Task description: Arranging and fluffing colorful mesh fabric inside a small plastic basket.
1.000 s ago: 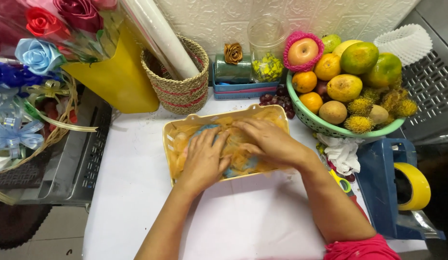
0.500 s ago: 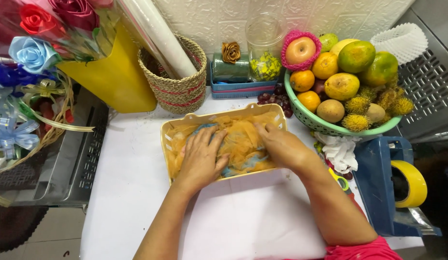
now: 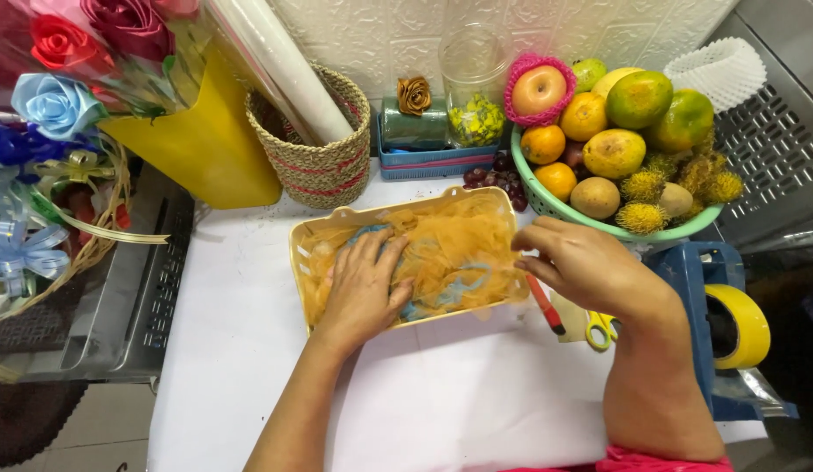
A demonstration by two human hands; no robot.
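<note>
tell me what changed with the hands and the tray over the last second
The right hand came off the orange mesh and moved right, to the tray's right edge, fingers curled and holding nothing visible. The left hand stayed pressed flat on the mesh. Tray, fruit bowl and woven basket kept their places.

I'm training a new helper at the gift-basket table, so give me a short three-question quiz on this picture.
1. True or false: the left hand lies flat on the orange netting inside the cream tray.
2. Where is the right hand? A) inside the woven basket B) at the tray's right edge C) on the tape dispenser
3. Fill in: the fruit sits in a green ____.

Key: 1 true; 2 B; 3 bowl.
</note>
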